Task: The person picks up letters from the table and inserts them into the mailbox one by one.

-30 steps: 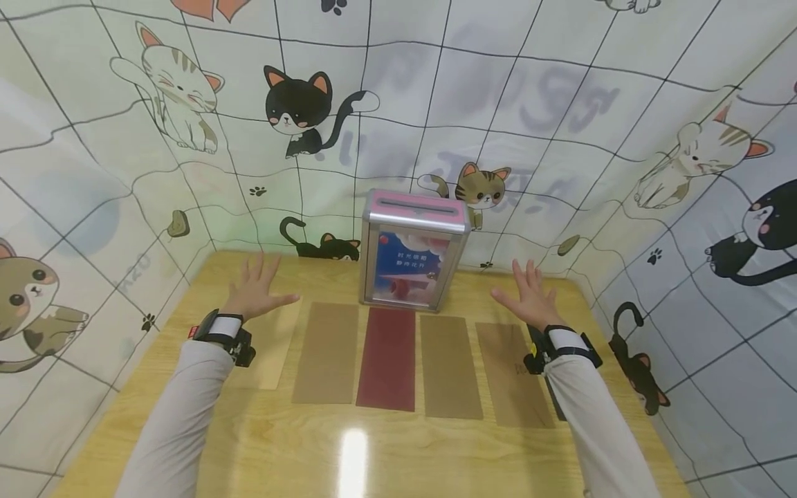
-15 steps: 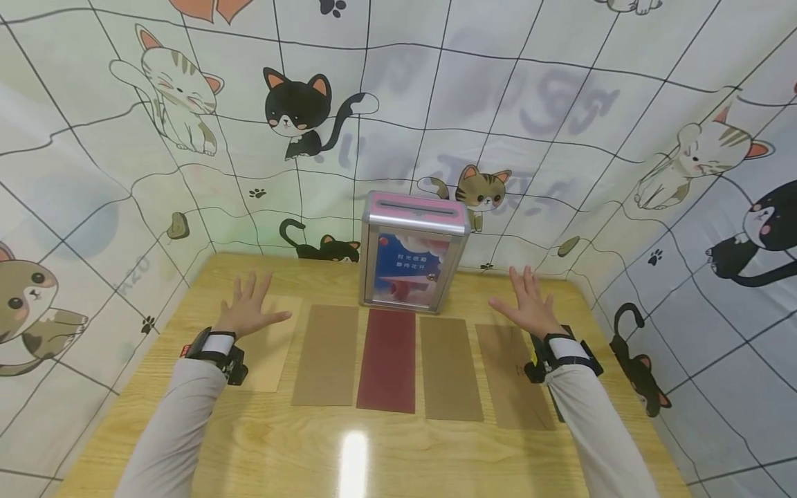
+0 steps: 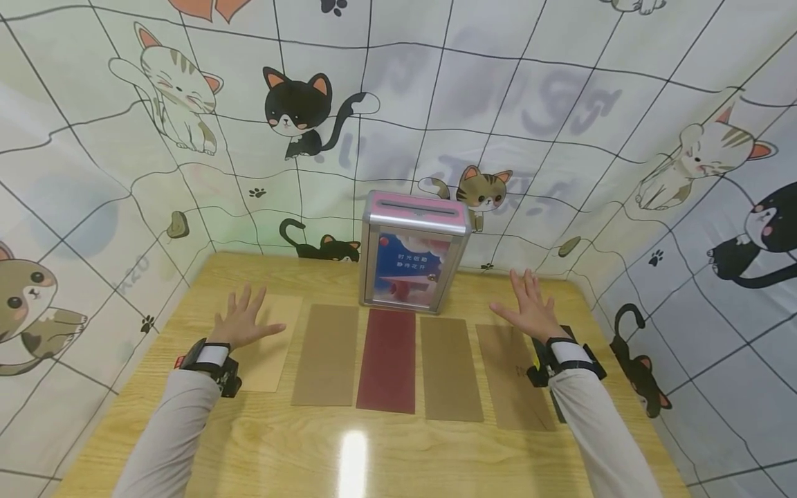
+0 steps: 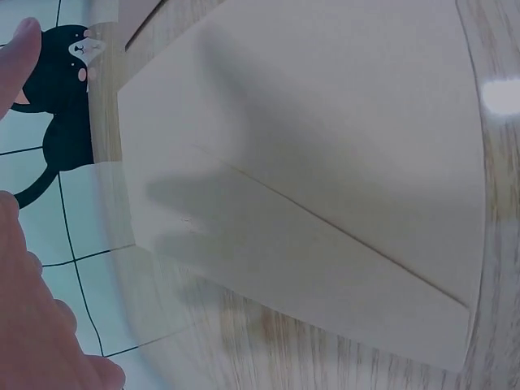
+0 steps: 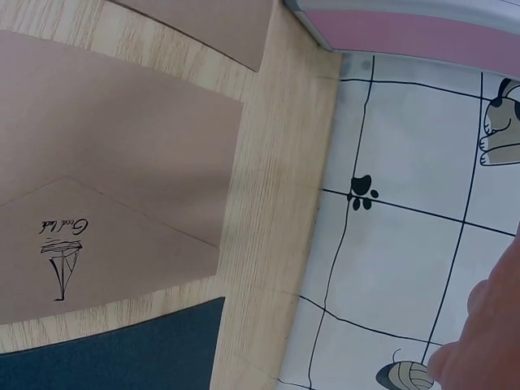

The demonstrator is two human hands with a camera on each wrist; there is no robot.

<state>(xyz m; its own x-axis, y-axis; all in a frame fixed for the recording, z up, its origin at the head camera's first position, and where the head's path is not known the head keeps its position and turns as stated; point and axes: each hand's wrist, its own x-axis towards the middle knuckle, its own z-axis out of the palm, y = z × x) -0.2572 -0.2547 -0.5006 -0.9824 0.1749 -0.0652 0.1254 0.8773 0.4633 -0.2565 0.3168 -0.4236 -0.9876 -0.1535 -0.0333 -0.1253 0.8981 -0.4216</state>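
My left hand (image 3: 241,321) hovers with fingers spread over a cream envelope (image 3: 268,363) at the left end of a row. In the left wrist view its shadow falls across that envelope's flap. My right hand (image 3: 529,308), also spread, hovers beyond the far end of a brown envelope (image 3: 513,387). The right wrist view shows a sailboat and "Good luck" printed on it. Partly hidden under the right wrist lies a dark envelope (image 5: 114,349). Between the hands lie a tan envelope (image 3: 325,356), a dark red envelope (image 3: 387,360) and another brown envelope (image 3: 451,370). Neither hand holds anything.
Behind the row stands a silver-framed letter box (image 3: 407,270) with a pink top, a slot (image 3: 417,206) and a small lock on its front. Cat-printed cloth (image 3: 398,104) surrounds the wooden table (image 3: 280,449) at the back and sides.
My left hand has drawn back toward me and slightly left. The right hand has shifted slightly nearer, both with fingers still spread. The envelopes and box have not moved.
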